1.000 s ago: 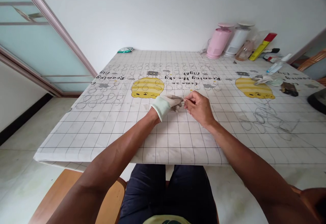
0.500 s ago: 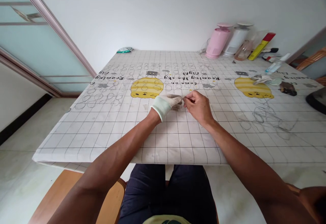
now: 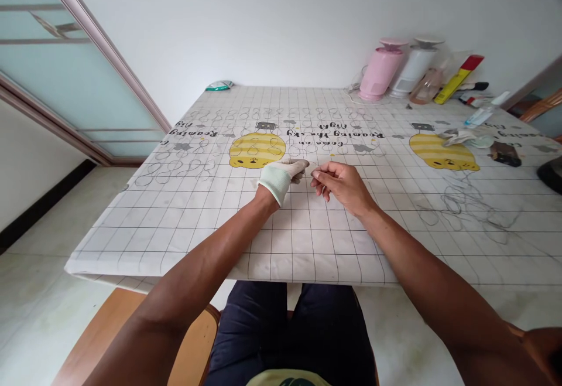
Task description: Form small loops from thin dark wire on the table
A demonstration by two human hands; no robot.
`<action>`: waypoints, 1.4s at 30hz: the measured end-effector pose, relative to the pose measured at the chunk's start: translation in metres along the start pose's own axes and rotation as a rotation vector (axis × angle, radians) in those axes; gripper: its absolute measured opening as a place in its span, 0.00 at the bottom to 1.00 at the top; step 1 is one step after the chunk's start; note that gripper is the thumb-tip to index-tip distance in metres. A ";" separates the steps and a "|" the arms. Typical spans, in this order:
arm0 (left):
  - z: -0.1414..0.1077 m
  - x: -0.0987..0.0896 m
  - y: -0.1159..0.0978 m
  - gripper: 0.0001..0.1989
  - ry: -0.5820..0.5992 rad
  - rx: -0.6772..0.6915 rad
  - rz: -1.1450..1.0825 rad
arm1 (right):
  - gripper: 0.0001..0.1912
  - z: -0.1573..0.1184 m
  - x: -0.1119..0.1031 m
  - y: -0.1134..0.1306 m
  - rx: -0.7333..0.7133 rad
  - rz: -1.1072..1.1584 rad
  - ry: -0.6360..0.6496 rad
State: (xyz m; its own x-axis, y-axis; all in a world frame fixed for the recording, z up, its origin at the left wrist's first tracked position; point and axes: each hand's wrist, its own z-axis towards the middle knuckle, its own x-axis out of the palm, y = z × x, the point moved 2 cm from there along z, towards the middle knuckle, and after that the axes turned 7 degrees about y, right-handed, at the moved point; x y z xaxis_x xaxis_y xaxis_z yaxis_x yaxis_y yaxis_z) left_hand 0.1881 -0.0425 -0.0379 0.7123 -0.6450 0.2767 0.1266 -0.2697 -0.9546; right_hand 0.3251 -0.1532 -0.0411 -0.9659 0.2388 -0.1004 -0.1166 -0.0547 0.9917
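Strands (image 3: 460, 201) lie tangled on the cloth (image 3: 302, 236) to my right, perhaps set aside against snagging; loops (image 3: 178, 170) spread beyond my left hand (image 3: 284, 176), gloved maybe for protection. My right hand (image 3: 340, 184), bare probably for feel, faces it, just apart. Both curl as if pinching, but whether either grips a strand, I cannot tell.

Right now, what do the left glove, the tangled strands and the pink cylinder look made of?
Glove on the left hand: probably knit fabric, matte; the pale cuff looks ribbed and stretchy.
Tangled strands: thin, grey, loosely curled; wire or thread, too fine to tell, finish unclear.
Pink cylinder: likely moulded plastic, satin-looking; smooth, evenly coloured surface.
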 end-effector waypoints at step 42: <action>-0.009 0.003 -0.017 0.09 -0.088 0.134 0.218 | 0.19 -0.001 0.001 0.006 -0.094 0.058 0.022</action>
State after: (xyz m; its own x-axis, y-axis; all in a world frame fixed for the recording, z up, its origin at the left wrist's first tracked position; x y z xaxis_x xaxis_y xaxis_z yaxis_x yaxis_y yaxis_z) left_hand 0.1821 -0.0460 -0.0203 0.7895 -0.6111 0.0575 0.0491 -0.0305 -0.9983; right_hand 0.3232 -0.1542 -0.0354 -0.9764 0.2111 -0.0455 -0.0803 -0.1591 0.9840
